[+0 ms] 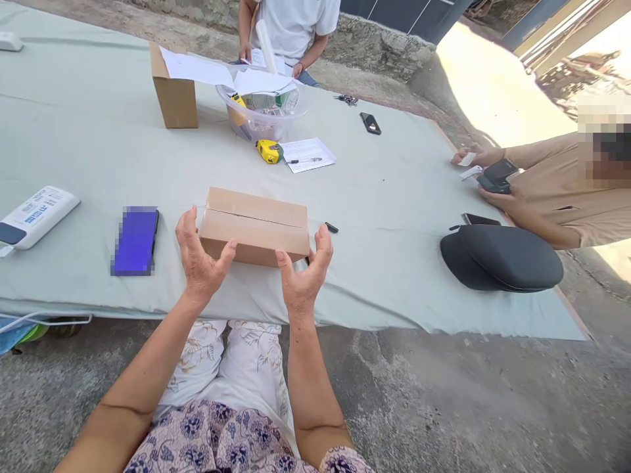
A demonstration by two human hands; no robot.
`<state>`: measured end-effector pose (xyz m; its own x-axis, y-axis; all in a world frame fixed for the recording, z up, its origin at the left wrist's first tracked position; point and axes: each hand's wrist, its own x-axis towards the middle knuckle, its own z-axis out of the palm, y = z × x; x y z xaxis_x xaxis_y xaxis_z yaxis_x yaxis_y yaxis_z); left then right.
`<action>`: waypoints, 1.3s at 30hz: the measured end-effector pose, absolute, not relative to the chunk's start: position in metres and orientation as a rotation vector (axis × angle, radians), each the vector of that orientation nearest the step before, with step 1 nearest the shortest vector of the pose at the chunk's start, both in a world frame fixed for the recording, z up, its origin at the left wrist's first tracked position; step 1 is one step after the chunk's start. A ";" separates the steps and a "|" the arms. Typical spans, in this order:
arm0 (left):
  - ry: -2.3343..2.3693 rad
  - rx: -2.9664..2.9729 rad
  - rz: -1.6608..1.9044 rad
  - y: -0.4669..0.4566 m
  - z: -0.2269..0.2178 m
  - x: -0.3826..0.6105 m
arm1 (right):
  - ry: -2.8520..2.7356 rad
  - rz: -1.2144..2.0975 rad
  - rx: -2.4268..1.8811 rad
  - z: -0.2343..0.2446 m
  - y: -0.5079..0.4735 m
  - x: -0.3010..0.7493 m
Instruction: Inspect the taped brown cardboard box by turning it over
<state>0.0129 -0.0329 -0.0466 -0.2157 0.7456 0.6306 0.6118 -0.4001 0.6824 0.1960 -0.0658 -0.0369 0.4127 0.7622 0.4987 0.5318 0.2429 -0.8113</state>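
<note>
The left hand [202, 256] and the right hand [304, 276] are held wide open, with palms turned inward and fingers spread, on either side of a box [255, 226]. Nothing is gripped. The thumbs are placed at the box's near edge, though whether contact is made cannot be told. The box is laid flat on a cloth [394, 282], at 12 o'clock from the hands. It is made of brown card, and its flaps are closed along one long seam.

A small black cap [331, 227] is left just beside the box at 3 o'clock. A phone [135, 240] is placed at 9 o'clock, and a tape measure [269, 151] is seen at 12 o'clock.
</note>
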 end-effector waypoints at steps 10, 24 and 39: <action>1.701 1.917 1.663 -0.029 -0.044 0.032 | -1.306 0.071 -1.521 -0.036 -0.049 0.180; 1.616 1.944 1.675 -0.027 -0.052 0.025 | -1.097 0.490 -1.318 -0.061 -0.059 0.212; 1.503 1.389 1.541 -0.031 -0.091 0.010 | -1.219 0.533 -1.567 -0.124 -0.062 0.211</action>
<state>0.0099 -0.0312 -0.0909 -0.2968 0.9137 0.2778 0.2551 -0.2045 0.9450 0.2105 -0.0617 -0.1244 0.3856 0.8923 0.2346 0.4335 0.0493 -0.8998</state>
